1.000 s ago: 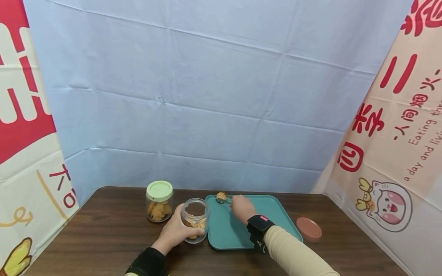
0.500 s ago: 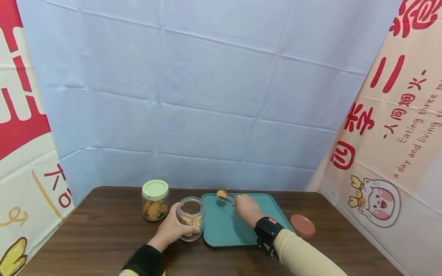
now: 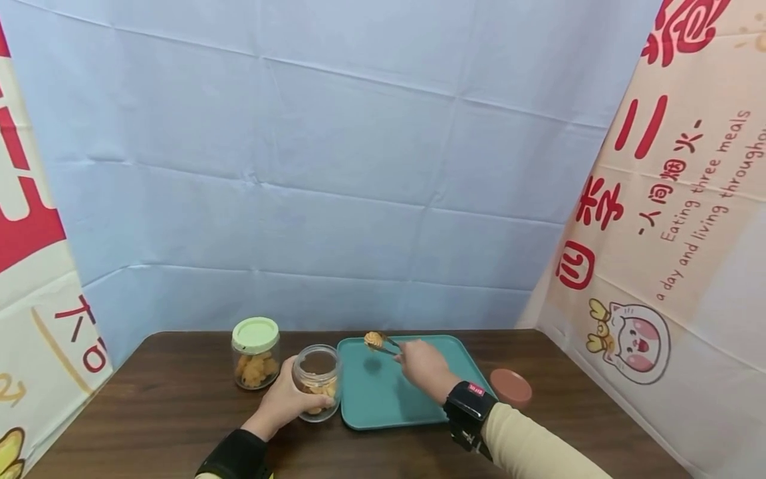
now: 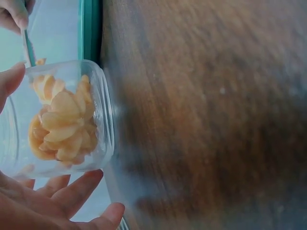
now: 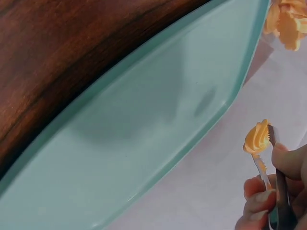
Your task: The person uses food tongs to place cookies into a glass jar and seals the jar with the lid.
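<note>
My left hand [image 3: 284,402] grips an uncapped clear jar [image 3: 336,376] from its left side, just left of the teal tray [image 3: 389,402]. Pale flower-shaped cookies [image 4: 62,127] lie inside the jar, clearly seen in the left wrist view. Over the tray's far left part, my right hand [image 3: 423,364] holds metal tongs [image 5: 282,191] with toothed tips. One swirled cookie [image 5: 257,137] sits pinched between those tips. The cookie [image 3: 374,340] hangs above the tray, with its shadow on the surface below. No other cookie shows on the tray.
A second jar [image 3: 256,372] with a light green lid [image 3: 256,334] stands left of the open jar, with cookies inside. A reddish-brown lid [image 3: 510,387] lies right of the tray. Blue cloth [image 3: 335,233] hangs behind the dark wooden table [image 3: 155,412].
The head view has turned right, so everything sits further left in it. My right hand has shifted slightly right over the tray with tongs and cookie. My left hand stays on the jar.
</note>
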{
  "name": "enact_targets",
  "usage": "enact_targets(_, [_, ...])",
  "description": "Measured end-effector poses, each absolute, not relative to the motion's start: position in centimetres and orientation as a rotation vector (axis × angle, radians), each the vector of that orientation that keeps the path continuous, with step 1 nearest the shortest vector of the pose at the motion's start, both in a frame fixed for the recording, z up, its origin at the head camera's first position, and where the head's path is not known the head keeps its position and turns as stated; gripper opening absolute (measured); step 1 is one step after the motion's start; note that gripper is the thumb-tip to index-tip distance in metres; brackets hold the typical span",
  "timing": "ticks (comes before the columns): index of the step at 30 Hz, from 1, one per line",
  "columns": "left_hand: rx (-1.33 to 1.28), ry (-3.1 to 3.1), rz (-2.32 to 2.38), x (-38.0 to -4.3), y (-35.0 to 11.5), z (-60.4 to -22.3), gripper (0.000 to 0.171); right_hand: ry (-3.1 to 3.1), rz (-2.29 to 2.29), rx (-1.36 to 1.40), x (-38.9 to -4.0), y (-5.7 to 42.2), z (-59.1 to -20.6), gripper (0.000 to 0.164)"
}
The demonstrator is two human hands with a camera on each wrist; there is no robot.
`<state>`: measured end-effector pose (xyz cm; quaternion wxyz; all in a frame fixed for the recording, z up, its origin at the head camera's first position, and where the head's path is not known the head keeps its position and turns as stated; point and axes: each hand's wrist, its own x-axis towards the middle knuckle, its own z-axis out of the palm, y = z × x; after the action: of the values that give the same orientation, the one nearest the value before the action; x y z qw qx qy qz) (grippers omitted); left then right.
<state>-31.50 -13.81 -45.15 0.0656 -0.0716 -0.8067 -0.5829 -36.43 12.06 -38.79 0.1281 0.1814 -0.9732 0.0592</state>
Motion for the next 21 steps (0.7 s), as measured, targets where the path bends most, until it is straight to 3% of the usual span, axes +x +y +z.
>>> enact_targets(10, [-0.218, -2.438, -1.755, -31.6, -13.8, -45.1, 0.101, -2.824, 0.179, 0.552, -35.4, 12.2, -38.0, 0.027])
enact_targets(21, [-0.255, -2.407, -1.825, -31.8, -13.7, -45.1, 0.099, -2.793, 0.181, 0.589, -34.6, 12.8, -37.6, 0.015])
